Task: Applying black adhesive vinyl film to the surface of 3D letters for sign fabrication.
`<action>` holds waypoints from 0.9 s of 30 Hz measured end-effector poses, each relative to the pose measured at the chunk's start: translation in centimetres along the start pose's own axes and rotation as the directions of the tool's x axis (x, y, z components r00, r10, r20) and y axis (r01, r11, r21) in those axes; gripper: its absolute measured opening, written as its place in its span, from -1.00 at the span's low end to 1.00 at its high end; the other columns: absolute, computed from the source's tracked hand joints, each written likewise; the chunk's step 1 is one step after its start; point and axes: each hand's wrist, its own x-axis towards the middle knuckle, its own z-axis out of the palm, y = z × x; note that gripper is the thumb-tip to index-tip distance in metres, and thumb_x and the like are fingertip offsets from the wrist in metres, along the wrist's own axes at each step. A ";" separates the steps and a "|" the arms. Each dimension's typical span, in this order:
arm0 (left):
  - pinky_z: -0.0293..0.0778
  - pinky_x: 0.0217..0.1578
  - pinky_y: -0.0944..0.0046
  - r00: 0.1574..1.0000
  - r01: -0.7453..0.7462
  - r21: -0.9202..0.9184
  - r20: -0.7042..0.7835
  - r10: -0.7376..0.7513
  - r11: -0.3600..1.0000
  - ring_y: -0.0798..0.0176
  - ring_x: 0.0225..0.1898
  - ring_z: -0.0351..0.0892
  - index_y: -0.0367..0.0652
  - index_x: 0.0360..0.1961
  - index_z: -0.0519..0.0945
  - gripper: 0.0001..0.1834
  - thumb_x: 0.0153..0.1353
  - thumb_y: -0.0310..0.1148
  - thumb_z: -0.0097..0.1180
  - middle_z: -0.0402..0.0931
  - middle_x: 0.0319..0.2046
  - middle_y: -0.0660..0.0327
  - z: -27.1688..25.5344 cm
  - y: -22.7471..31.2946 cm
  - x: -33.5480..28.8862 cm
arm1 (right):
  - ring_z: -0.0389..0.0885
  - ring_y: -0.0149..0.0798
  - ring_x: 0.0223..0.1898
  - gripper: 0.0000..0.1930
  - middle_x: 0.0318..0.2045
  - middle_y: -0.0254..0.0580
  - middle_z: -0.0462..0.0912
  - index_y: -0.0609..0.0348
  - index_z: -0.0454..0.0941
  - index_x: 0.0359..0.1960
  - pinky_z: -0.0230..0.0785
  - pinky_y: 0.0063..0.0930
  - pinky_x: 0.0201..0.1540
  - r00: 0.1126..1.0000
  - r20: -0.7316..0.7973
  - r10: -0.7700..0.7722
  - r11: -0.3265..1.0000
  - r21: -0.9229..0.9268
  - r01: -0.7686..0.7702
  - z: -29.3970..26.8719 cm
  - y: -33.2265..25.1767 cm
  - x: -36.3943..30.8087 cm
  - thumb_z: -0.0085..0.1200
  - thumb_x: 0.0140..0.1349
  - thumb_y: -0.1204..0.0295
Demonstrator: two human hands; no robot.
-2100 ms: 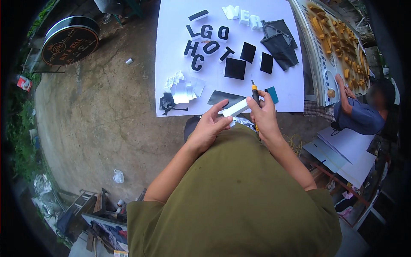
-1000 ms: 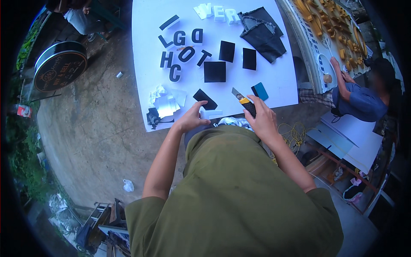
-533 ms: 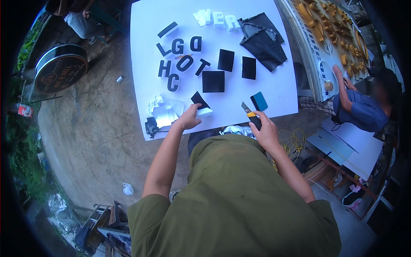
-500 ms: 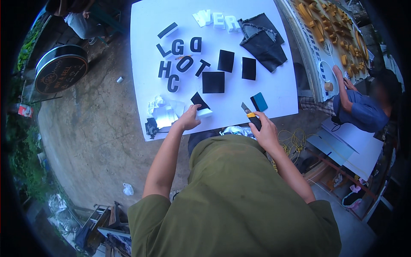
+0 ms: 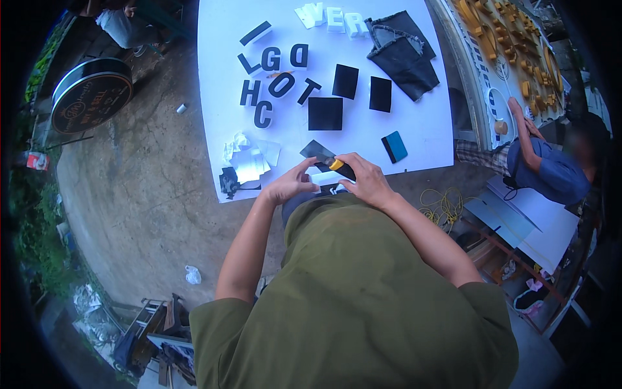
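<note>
My right hand [image 5: 367,183] is closed round a utility knife [image 5: 336,165] with a yellow collar and black handle. Its tip end lies over a small black sheet [image 5: 313,152], whose surface catches the light and looks grey. Below that sheet, near the table's front edge, is a white block-like piece [image 5: 326,178]. My left hand [image 5: 291,186] grips the left end of this piece between thumb and fingers, its fingertips close to the sheet. To the right lies a teal squeegee with a black edge [image 5: 395,147].
The white table [image 5: 414,129] carries black-faced letters [image 5: 280,85], white letters [image 5: 335,19], black squares [image 5: 325,114], dark cloth [image 5: 405,61] and crumpled paper scraps [image 5: 249,162]. At right, another person [image 5: 544,162] works beside a board with yellow pieces [image 5: 512,52]. Yellow cable [image 5: 444,207] lies coiled below.
My right hand has moved left with the knife, from beside the squeegee to the black sheet. My left hand has shifted slightly right and now grips the white piece. The view has shifted slightly.
</note>
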 end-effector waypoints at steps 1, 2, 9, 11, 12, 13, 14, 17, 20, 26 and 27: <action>0.37 0.07 0.31 0.999 0.003 -0.025 0.044 -0.002 1.000 0.36 -0.04 0.40 -0.06 0.48 0.14 -0.03 0.02 -0.41 0.31 0.34 0.19 0.16 -0.3 -1.0 0.1 | 0.61 0.06 0.00 -0.42 -0.06 -0.10 0.60 0.03 0.40 0.11 0.51 -0.15 0.02 1.000 0.027 -0.010 1.000 -0.028 0.011 0.3 -0.2 0.3 0.35 0.03 0.50; 0.37 0.07 0.31 0.999 0.008 -0.030 0.038 -0.006 1.000 0.36 -0.04 0.40 -0.06 0.48 0.14 -0.03 0.02 -0.41 0.31 0.34 0.19 0.16 -0.2 -0.7 -0.4 | 0.61 0.06 0.00 -0.42 -0.06 -0.10 0.60 0.03 0.40 0.11 0.51 -0.15 0.02 0.999 0.034 -0.012 1.000 -0.022 0.012 0.6 -0.2 0.4 0.35 0.03 0.50; 0.38 -0.01 0.33 0.995 -0.040 -0.317 -0.102 0.008 0.948 0.37 -0.08 0.44 -0.06 0.45 0.23 -0.20 0.27 0.01 0.19 0.39 0.18 0.22 0.2 -0.8 -3.6 | 0.66 0.05 -0.08 -0.48 -0.14 -0.08 0.65 0.09 0.45 0.05 0.52 -0.17 -0.04 1.000 0.009 -0.023 1.000 0.011 0.023 3.7 -0.1 -0.2 0.37 0.02 0.47; 0.42 -0.14 0.36 0.987 -0.081 -0.383 -0.159 0.021 0.920 0.39 -0.13 0.48 -0.04 0.42 0.28 -0.23 0.35 0.20 0.05 0.47 0.09 0.22 0.4 -1.2 -4.1 | 0.67 0.06 -0.08 -0.48 -0.13 -0.06 0.66 0.11 0.46 0.04 0.52 -0.17 -0.03 1.000 -0.001 -0.003 1.000 0.017 0.003 4.4 -0.5 -0.2 0.39 0.01 0.46; 0.42 -0.14 0.36 0.986 -0.080 -0.384 -0.163 0.018 0.920 0.39 -0.13 0.48 -0.04 0.42 0.28 -0.23 0.35 0.20 0.05 0.47 0.09 0.22 0.2 -1.4 -4.3 | 0.67 0.07 -0.09 -0.48 -0.13 -0.05 0.66 0.12 0.46 0.03 0.52 -0.18 -0.03 1.000 0.016 -0.014 0.999 0.043 0.013 4.6 -0.7 -0.2 0.39 0.02 0.45; 0.41 -0.19 0.38 0.990 -0.039 -0.400 -0.141 -0.020 0.916 0.39 -0.17 0.48 -0.04 0.41 0.31 -0.24 0.35 0.20 0.04 0.50 0.02 0.24 -0.1 -1.7 -4.4 | 0.67 0.08 -0.10 -0.49 -0.14 -0.04 0.67 0.13 0.46 0.03 0.52 -0.20 -0.03 0.999 0.032 -0.025 0.997 0.068 0.023 4.8 -1.0 -0.2 0.40 0.02 0.44; 0.41 -0.24 0.41 0.991 0.002 -0.416 -0.119 -0.057 0.909 0.40 -0.20 0.48 -0.04 0.39 0.33 -0.26 0.35 0.20 0.03 0.53 -0.05 0.26 -0.4 -2.0 -4.6 | 0.67 0.08 -0.10 -0.49 -0.14 -0.04 0.67 0.13 0.46 0.03 0.52 -0.20 -0.03 0.999 0.035 -0.027 0.997 0.072 0.024 5.0 -1.5 -0.2 0.40 0.02 0.44; 0.39 -0.30 0.42 0.991 0.013 -0.465 -0.114 -0.074 0.885 0.43 -0.26 0.46 -0.04 0.35 0.39 -0.31 0.39 0.20 -0.01 0.52 -0.19 0.31 -1.2 -3.3 -5.1 | 0.68 0.09 -0.12 -0.50 -0.17 -0.03 0.67 0.13 0.47 0.02 0.53 -0.21 -0.03 0.999 0.045 -0.005 0.985 0.172 -0.003 5.4 -2.8 -0.1 0.39 0.03 0.43; 0.38 -0.30 0.43 0.934 -0.120 -0.422 -0.354 -0.041 0.899 0.47 -0.27 0.44 -0.05 0.33 0.41 -0.35 0.43 0.17 -0.07 0.49 -0.26 0.33 -1.8 -5.1 -5.2 | 0.66 0.09 -0.09 -0.55 -0.14 -0.06 0.65 0.09 0.47 0.00 0.52 -0.16 -0.06 1.000 -0.009 -0.017 0.988 0.152 0.018 6.1 -2.9 -0.2 0.36 0.07 0.40; 0.43 -0.26 0.45 0.679 -0.241 -0.146 -0.731 0.059 0.960 0.51 -0.27 0.44 -0.12 0.35 0.37 -0.46 0.46 -0.10 0.05 0.46 -0.27 0.35 -2.0 -5.7 -8.2 | 0.65 0.12 -0.05 -0.52 -0.08 -0.05 0.65 0.13 0.47 0.04 0.51 -0.11 -0.04 0.912 -0.250 0.326 0.944 0.041 -0.326 9.6 2.6 -0.7 0.35 0.08 0.39; 0.44 -0.26 0.45 0.681 -0.232 -0.128 -0.730 0.067 0.964 0.51 -0.28 0.45 -0.14 0.35 0.36 -0.46 0.45 -0.14 0.06 0.47 -0.25 0.34 -2.2 -6.1 -8.9 | 0.64 0.12 -0.02 -0.51 -0.04 -0.07 0.64 0.13 0.46 0.05 0.51 -0.11 -0.02 0.906 -0.249 0.343 0.938 0.034 -0.346 10.2 3.2 -0.5 0.36 0.08 0.39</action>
